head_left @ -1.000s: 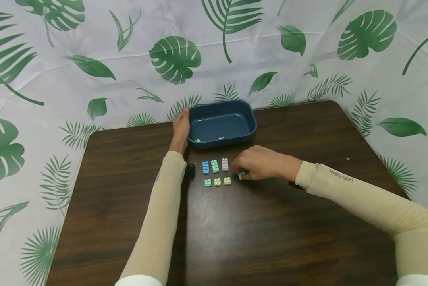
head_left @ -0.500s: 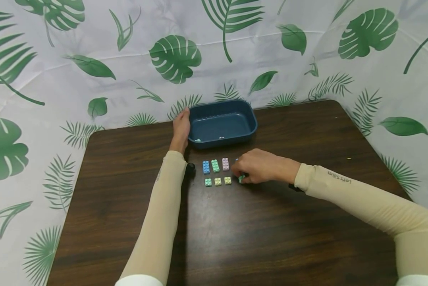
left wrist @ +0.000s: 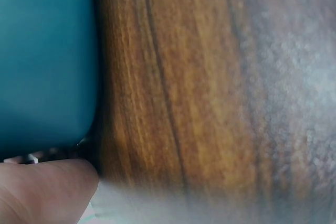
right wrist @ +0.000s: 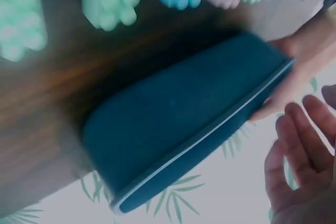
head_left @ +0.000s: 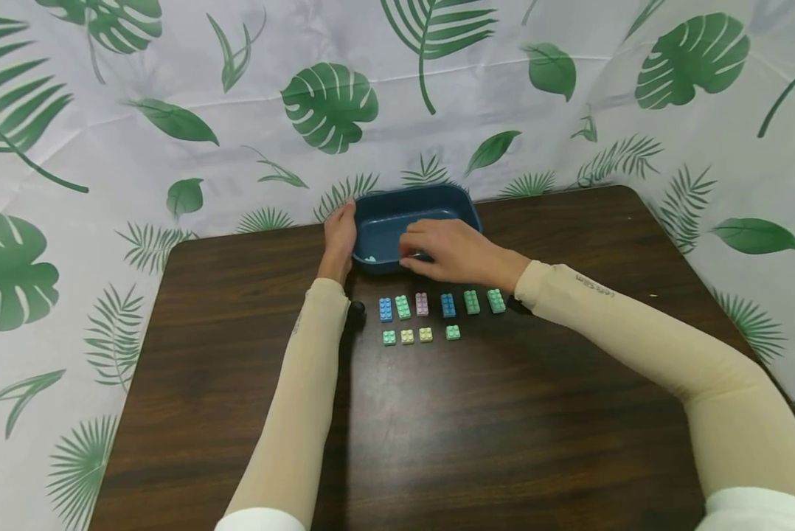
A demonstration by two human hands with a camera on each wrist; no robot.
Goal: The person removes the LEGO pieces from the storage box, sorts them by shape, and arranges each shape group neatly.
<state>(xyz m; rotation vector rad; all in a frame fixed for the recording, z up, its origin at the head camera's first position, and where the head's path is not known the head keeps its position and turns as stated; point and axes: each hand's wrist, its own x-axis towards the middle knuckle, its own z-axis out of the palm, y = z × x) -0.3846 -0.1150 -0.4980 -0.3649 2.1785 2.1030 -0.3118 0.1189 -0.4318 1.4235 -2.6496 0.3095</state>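
Note:
My left hand (head_left: 340,232) rests against the left end of a dark blue plastic bin (head_left: 379,232), with no finger showing inside it. In the left wrist view, one finger (left wrist: 50,190) lies along the outer wall of the bin (left wrist: 47,56). Above the bin's front rim is my right hand (head_left: 447,251). The right wrist view shows its fingers (right wrist: 302,150) loosely bent, with nothing seen between them. A small green building brick (head_left: 453,332) lies on the table below. Small pale pieces (head_left: 370,259) lie in the bin, partly covered by the right hand.
Larger bricks form a row in front of the bin: blue (head_left: 386,310), green (head_left: 403,307), pink (head_left: 422,304), blue (head_left: 448,304) and two green (head_left: 472,302). Nearer lie small green (head_left: 389,338) and yellow bricks (head_left: 407,337). A patterned cloth (head_left: 238,147) stands behind the dark wooden table (head_left: 477,428).
My right hand has let go of the small green brick and moved up and left over the bin. Blue and green bricks it covered now show. The left hand stays at the bin.

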